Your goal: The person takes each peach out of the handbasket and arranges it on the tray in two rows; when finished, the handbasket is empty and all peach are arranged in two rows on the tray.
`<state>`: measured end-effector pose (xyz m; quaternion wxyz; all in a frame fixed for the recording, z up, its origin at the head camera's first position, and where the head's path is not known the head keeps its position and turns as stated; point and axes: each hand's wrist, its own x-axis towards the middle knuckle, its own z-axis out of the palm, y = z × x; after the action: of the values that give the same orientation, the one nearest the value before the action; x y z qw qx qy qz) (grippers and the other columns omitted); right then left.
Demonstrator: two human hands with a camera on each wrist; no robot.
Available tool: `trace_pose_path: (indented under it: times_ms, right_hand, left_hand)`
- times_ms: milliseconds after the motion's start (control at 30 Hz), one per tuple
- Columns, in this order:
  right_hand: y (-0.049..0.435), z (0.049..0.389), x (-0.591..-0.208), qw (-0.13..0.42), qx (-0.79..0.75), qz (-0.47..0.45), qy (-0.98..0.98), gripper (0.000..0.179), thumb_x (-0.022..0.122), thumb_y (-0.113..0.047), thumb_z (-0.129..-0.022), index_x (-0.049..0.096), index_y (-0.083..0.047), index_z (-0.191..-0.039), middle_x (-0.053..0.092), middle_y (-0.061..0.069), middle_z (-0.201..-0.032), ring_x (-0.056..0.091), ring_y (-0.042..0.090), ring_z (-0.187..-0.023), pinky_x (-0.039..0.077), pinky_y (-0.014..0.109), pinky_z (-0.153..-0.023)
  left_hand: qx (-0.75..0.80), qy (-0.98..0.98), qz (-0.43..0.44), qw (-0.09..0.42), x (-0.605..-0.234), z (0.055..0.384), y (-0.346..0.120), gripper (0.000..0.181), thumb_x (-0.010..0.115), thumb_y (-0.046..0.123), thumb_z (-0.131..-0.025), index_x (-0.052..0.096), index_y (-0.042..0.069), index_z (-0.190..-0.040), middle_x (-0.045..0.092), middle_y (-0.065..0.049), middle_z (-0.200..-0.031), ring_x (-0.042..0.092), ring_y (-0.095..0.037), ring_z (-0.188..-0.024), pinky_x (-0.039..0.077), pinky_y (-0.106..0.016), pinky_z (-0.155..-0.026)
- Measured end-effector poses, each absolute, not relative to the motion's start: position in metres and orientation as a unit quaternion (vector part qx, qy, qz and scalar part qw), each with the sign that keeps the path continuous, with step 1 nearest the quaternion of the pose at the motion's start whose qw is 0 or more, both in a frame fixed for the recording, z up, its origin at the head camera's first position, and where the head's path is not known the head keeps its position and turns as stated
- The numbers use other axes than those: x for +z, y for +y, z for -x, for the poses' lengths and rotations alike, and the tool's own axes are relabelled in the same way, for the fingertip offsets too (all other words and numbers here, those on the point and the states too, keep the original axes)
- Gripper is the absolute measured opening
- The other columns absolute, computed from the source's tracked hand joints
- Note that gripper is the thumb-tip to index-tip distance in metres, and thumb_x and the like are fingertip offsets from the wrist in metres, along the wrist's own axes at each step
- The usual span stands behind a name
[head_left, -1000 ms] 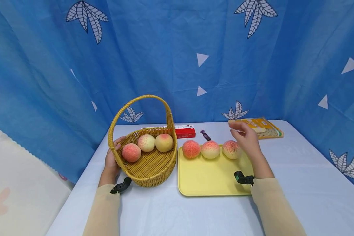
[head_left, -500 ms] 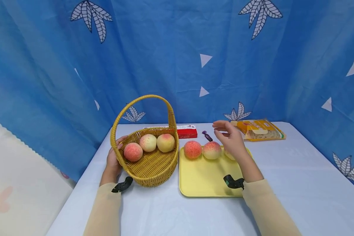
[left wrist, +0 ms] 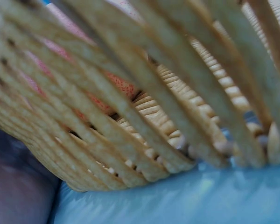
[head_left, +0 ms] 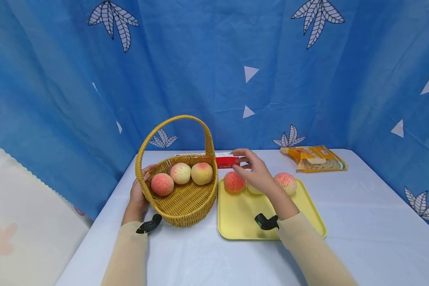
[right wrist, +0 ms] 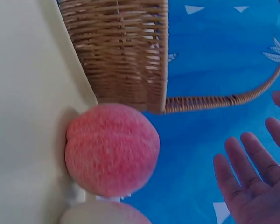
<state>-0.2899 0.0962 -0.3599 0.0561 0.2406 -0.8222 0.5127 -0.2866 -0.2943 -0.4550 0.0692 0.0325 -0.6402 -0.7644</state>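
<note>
My left hand rests against the outer left side of a wicker basket, fingers following its curve and partly hidden behind the handle. Inside lie a red peach, a pale speckled peach and a yellowish peach. Fingers spread and holding nothing, my right hand hovers over the back of a yellow tray. Just below its fingers sits a red peach on the tray; in the right wrist view that red peach is apart from the hand. A pale peach is mostly covered by the hand.
Another speckled peach stands at the tray's back right. Behind the basket lies a red and white box. An orange food packet lies at the back right, before a blue curtain. The basket's tall handle arches upward.
My right hand has moved left across the tray, from over the right peach to near the red one. The wrapped candy is now hidden behind it. My left hand stays at the basket.
</note>
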Motion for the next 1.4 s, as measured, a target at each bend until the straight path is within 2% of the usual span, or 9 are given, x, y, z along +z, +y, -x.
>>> trace_pose_path:
  times_ms: [167, 400, 633, 1000, 1233, 1400]
  right_hand:
    - [0.071, 0.292, -0.363, 0.03, 0.497, -0.26, -0.827, 0.049, 0.068, -0.019, -0.094, 0.05, -0.015, -0.14, 0.053, 0.008, -0.141, 0.058, 0.033, -0.126, 0.05, 0.052, -0.103]
    - [0.043, 0.3, -0.367, -0.002, 0.448, -0.304, -0.841, 0.053, 0.069, -0.016, -0.093, 0.05, -0.009, -0.142, 0.051, 0.012, -0.144, 0.055, 0.037, -0.128, 0.046, 0.053, -0.106]
    - [0.028, 0.307, -0.368, -0.029, 0.39, -0.315, -0.865, 0.055, 0.07, -0.019, -0.093, 0.049, -0.017, -0.143, 0.051, 0.008, -0.144, 0.052, 0.034, -0.128, 0.046, 0.048, -0.105]
    - [0.012, 0.326, -0.379, -0.038, 0.342, -0.305, -0.888, 0.056, 0.072, -0.022, -0.092, 0.051, -0.016, -0.143, 0.048, 0.004, -0.148, 0.048, 0.025, -0.136, 0.039, 0.043, -0.114]
    - [0.002, 0.333, -0.384, -0.037, 0.246, -0.32, -0.914, 0.058, 0.071, -0.027, -0.092, 0.05, -0.017, -0.145, 0.049, 0.006, -0.151, 0.041, 0.028, -0.142, 0.036, 0.045, -0.117]
    - [0.0, 0.333, -0.384, -0.051, 0.232, -0.315, -0.919, 0.062, 0.071, -0.027, -0.092, 0.047, -0.019, -0.149, 0.044, 0.006, -0.155, 0.037, 0.029, -0.144, 0.034, 0.045, -0.118]
  left_hand:
    - [-0.761, -0.644, -0.035, 0.067, -0.454, 0.284, -0.295, 0.047, 0.034, 0.029, -0.108, 0.039, 0.017, -0.153, 0.035, -0.004, -0.158, 0.035, -0.013, -0.14, 0.035, -0.017, -0.105]
    - [-0.771, -0.633, -0.038, 0.065, -0.452, 0.281, -0.293, 0.046, 0.035, 0.026, -0.107, 0.041, 0.016, -0.152, 0.038, -0.002, -0.155, 0.038, -0.011, -0.138, 0.037, -0.016, -0.104]
    - [-0.773, -0.63, -0.043, 0.065, -0.455, 0.283, -0.296, 0.046, 0.035, 0.024, -0.107, 0.041, 0.016, -0.152, 0.039, -0.002, -0.153, 0.038, -0.012, -0.137, 0.038, -0.017, -0.103]
    - [-0.762, -0.643, -0.039, 0.059, -0.438, 0.272, -0.288, 0.047, 0.032, 0.022, -0.107, 0.039, 0.013, -0.153, 0.037, -0.004, -0.155, 0.037, -0.011, -0.138, 0.036, -0.017, -0.105]
    - [-0.778, -0.623, -0.038, 0.067, -0.446, 0.279, -0.29, 0.045, 0.033, 0.022, -0.108, 0.041, 0.013, -0.151, 0.043, -0.002, -0.149, 0.041, -0.011, -0.134, 0.039, -0.015, -0.102]
    - [-0.786, -0.613, -0.038, 0.069, -0.453, 0.286, -0.293, 0.044, 0.035, 0.025, -0.108, 0.042, 0.015, -0.151, 0.046, 0.002, -0.144, 0.043, -0.01, -0.132, 0.04, -0.016, -0.101]
